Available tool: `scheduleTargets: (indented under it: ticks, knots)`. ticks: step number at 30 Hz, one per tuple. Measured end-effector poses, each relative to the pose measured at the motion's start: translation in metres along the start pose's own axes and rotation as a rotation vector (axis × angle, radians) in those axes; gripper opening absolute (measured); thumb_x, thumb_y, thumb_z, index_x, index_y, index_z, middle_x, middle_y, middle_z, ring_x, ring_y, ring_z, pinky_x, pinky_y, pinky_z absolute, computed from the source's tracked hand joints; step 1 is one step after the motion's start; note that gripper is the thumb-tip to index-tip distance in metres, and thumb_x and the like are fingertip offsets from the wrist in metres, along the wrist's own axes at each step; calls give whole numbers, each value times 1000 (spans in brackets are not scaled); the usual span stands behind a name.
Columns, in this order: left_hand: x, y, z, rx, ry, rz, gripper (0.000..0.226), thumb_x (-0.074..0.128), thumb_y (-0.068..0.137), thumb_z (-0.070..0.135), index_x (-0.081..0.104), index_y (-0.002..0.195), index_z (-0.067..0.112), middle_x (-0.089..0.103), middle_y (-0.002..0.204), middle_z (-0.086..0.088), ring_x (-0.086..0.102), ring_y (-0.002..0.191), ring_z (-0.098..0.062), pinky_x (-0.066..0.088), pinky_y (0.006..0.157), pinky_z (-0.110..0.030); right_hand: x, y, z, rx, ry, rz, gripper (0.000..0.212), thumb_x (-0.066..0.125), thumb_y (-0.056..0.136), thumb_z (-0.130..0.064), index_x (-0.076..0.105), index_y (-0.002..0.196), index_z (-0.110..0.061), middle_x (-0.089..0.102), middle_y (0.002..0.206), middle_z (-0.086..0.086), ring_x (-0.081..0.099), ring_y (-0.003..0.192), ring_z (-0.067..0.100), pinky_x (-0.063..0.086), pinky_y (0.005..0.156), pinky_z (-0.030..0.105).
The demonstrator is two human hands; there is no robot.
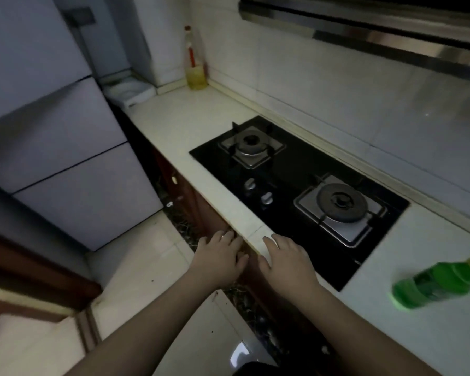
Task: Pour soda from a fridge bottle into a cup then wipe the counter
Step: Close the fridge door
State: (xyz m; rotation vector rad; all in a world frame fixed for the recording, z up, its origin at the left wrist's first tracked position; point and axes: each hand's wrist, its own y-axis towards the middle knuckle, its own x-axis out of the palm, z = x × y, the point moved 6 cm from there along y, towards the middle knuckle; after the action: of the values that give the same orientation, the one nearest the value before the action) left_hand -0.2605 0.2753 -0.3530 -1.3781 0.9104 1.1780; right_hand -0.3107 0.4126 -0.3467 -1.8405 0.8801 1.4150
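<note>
The green bottle [440, 284] at the right edge is blurred, its label cannot be read, and whether it stands or lies on the pale counter [190, 147] cannot be told; a yellow cap is seen at its upper end, partly cut off by the frame. No cup is seen. A tall clear bottle [194, 63] holding yellow liquid is set in the far corner against the tiled wall, its markings too soft to make out. The range hood [364, 25] is cut off at the top. A glossy black glass hob [296, 185] with two round burners on steel plates and two metal knobs is sunk into the smooth counter. The flat grey fridge [52, 126] is seen at the left. The left hand [220, 256] is held out beside the counter's front edge, fingers straight and loosely together, holding nothing. The right hand [288, 261] is held over the counter edge, fingers slightly spread and relaxed, holding nothing.
</note>
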Motion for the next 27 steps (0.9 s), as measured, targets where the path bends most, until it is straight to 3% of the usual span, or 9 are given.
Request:
scheduleTargets:
  ticks: [2,5,17,27]
  knots:
    - [-2,-16,-24,-51,-19,14,59,28,98,55,29,150,27,27,158,3,21,145,-20,29,110,-49,-4,2,-27,-58,7,-7,56,28,92,-46,47,138,-19,49,140,2,44,128,22,35,103,38]
    - [-6,-38,-61,-123,-32,10,61,25,98,57,24,152,28,23,160,4,17,147,-20,25,112,-49,-5,6,-63,-129,0,21,50,33,98,-43,34,145,-24,36,149,-2,31,136,17,24,108,33]
    - [-33,-132,-204,-378,-59,148,59,22,98,57,29,149,28,28,158,3,23,145,-19,26,113,-45,-1,19,-214,-315,6,-7,54,30,99,-46,27,149,-25,27,155,-1,23,141,17,17,113,36]
    - [-58,-151,-281,-522,-78,218,59,24,99,55,26,150,27,24,160,1,19,146,-21,24,113,-47,-11,65,-305,-507,-31,-8,55,30,99,-44,25,150,-23,25,156,-1,21,142,17,18,114,35]
